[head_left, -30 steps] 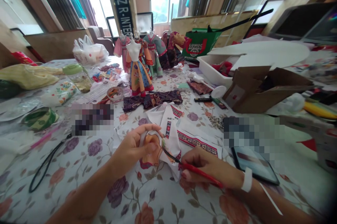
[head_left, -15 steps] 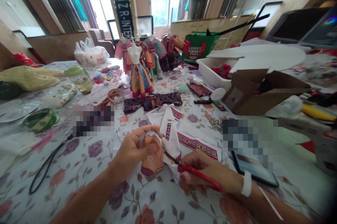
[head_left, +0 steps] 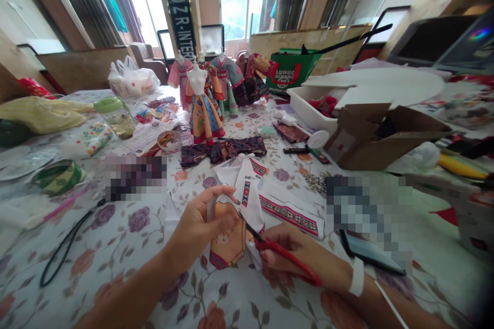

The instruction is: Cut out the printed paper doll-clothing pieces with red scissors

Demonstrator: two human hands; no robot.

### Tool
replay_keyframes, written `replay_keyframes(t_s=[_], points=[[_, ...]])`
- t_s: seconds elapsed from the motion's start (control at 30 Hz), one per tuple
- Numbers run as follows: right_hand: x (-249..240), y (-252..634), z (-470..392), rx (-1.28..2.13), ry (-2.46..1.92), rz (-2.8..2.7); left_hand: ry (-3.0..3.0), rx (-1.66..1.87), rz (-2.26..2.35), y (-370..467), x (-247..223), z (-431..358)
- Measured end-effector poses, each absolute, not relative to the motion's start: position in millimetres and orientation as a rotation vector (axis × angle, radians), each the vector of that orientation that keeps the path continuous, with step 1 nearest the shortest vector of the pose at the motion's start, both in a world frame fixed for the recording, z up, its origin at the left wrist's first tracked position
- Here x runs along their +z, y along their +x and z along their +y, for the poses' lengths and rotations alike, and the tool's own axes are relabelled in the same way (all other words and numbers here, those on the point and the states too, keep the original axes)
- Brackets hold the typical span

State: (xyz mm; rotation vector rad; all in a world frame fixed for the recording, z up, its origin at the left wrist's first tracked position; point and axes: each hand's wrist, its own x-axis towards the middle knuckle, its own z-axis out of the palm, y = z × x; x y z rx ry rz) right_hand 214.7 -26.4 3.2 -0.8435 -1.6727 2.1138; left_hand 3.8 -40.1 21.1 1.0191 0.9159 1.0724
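Note:
My left hand pinches an orange printed fabric piece with a dark red lower edge. My right hand is closed around red-handled scissors; their dark blades lie at the right edge of the orange piece, and I cannot make out how far apart they are. White fabric with patterned red and black bands lies just behind and beside both hands. Farther back rests a dark purple patterned cloth, in front of a small white mannequin in an orange and blue skirt.
A phone lies right of my right hand. Behind it are a cardboard box and a white tray. To the left are a black cord, a green tape roll and a lidded jar. Dressed mannequins stand at the back.
The orange piece has turned and dropped slightly, showing more of its surface. My right hand and the scissors have shifted a little to the left.

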Motion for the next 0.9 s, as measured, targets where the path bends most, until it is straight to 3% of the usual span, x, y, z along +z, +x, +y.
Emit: replay_keyframes(t_s=[0.27,0.9], points=[[11.3,211.2,-31.0,2.016,-0.963,-1.668,0.985,1.058,0.959,3.3,22.2,-40.7],[8.9,216.4,-26.2,2.179,-0.866,-1.773,0.815,1.113,0.849,0.4,28.5,-36.0]])
